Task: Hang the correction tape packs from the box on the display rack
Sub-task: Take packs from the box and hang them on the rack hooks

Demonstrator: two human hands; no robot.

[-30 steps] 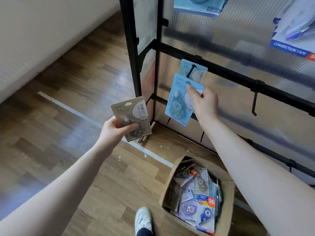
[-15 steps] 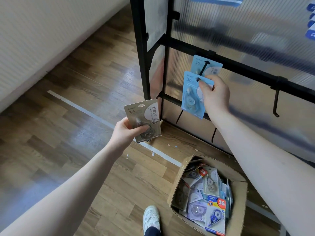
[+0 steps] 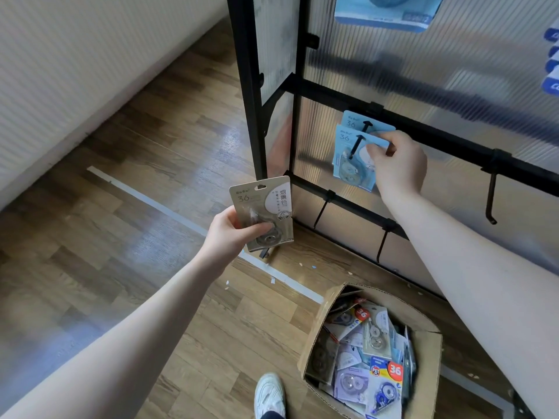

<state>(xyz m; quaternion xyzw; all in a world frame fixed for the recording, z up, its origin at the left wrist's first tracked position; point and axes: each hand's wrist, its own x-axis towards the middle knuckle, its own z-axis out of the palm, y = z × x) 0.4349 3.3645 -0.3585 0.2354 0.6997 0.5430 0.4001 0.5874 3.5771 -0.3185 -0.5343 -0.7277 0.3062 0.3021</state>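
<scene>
My right hand point(image 3: 397, 164) pinches a light blue correction tape pack point(image 3: 351, 160) by its top right corner. The pack's hole is threaded on a black hook point(image 3: 357, 145) of the display rack point(image 3: 248, 95), in front of another blue pack point(image 3: 352, 120) hanging on the same hook. My left hand point(image 3: 233, 237) grips a grey-beige correction tape pack point(image 3: 266, 211) upright, left of and below the hook. The cardboard box point(image 3: 314, 343) stands on the floor at the lower right, holding several mixed packs.
An empty hook point(image 3: 491, 198) hangs to the right on the same bar, and two lower hooks point(image 3: 322, 211) sit beneath. More packs point(image 3: 384, 10) hang higher up. A white shoe point(image 3: 269, 394) is beside the box. A white wall point(image 3: 75, 71) runs along the left.
My right hand has lifted the blue pack up and slid it onto the hook in front of the hanging pack. My left hand keeps holding the grey pack.
</scene>
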